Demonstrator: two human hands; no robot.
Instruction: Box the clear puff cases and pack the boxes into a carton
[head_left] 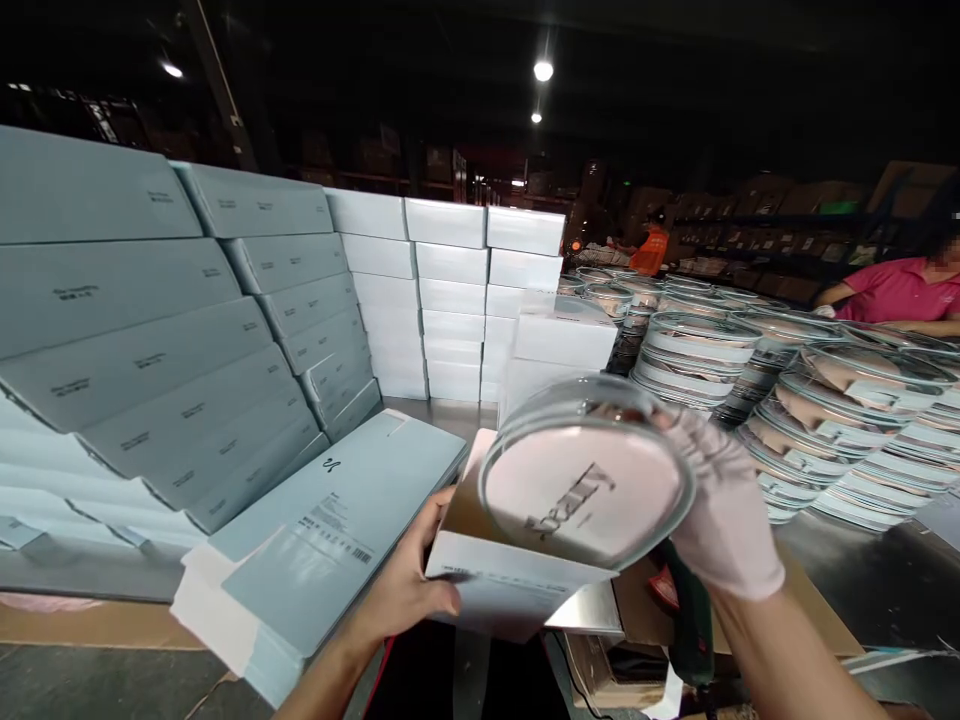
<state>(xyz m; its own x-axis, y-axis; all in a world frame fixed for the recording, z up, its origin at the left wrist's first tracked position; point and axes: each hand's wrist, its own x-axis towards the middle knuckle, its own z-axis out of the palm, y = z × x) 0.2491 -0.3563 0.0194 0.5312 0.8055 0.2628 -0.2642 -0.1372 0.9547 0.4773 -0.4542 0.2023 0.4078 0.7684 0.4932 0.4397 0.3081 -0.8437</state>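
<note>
My right hand (724, 505), in a white glove, grips a round clear plastic case (585, 475) with a pale pink disc and dark lettering inside. The case is tilted and sits at the mouth of an open white box (495, 580). My bare left hand (409, 585) holds that box by its lower left corner, thumb on the front flap. A flat pale blue box (330, 530) with a barcode label lies just left of my left hand on the table.
Leaning stacks of pale blue boxes (165, 360) fill the left. White boxes (450, 300) are stacked at the back centre. Several piles of round clear cases (787, 400) cover the right. A person in a pink shirt (900, 290) works at far right; another in orange (649, 250) stands farther back.
</note>
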